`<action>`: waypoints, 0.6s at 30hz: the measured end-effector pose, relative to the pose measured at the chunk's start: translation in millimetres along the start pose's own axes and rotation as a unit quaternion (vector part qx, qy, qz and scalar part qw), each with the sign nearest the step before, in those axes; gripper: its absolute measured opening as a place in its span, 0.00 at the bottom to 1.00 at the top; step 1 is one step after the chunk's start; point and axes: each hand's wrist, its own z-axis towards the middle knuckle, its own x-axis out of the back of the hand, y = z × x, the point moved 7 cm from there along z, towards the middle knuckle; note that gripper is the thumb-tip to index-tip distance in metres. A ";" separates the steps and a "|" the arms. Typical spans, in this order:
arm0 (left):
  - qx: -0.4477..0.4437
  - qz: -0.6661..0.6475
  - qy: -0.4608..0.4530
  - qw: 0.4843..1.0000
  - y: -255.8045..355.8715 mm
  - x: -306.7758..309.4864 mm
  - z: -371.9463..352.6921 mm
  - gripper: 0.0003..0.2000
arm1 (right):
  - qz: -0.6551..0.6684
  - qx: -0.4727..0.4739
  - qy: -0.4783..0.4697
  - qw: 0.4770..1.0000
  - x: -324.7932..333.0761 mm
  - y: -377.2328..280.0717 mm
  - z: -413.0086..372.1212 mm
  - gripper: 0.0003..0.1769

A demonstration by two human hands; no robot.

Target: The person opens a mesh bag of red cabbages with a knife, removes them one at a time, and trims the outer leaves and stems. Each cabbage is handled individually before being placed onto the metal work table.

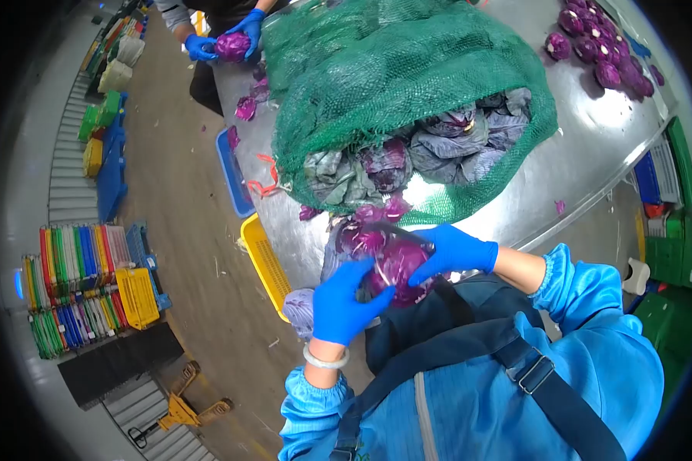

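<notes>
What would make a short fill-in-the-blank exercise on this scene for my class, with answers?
The left hand and right hand hold a cabbage coloured ____.
The mesh bag on the metal table is ____.
A pale bangle circles the ____ wrist.

Missing words: purple; green; left.

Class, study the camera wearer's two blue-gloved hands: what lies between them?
A purple cabbage lies between the left hand and the right hand, with gloved fingers on either side, as the head view shows.
</notes>
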 end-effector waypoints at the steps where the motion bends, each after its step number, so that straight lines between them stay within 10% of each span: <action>1: 0.004 0.003 -0.024 1.000 -1.0 -6.0 -0.6 0.24 | -0.027 0.036 0.013 0.999 -0.7 3.4 -0.3 0.36; 6: -0.067 0.269 -0.101 0.956 8.8 -57.6 -27.1 0.15 | -0.067 -0.092 -0.075 0.991 -8.8 41.6 -3.8 0.40; 10: 0.011 0.169 0.042 0.985 -39.6 -35.0 -26.7 0.13 | -0.029 0.064 -0.047 0.996 -12.8 49.5 -2.2 0.39; 13: 0.240 -0.183 0.137 0.943 -94.2 -19.6 -32.0 0.14 | 0.000 0.033 -0.044 0.998 -12.2 52.4 -4.6 0.37; 18: -0.071 0.051 -0.006 0.996 27.6 -26.4 -14.7 0.13 | 0.016 -0.092 -0.058 0.994 -13.8 65.9 -0.2 0.37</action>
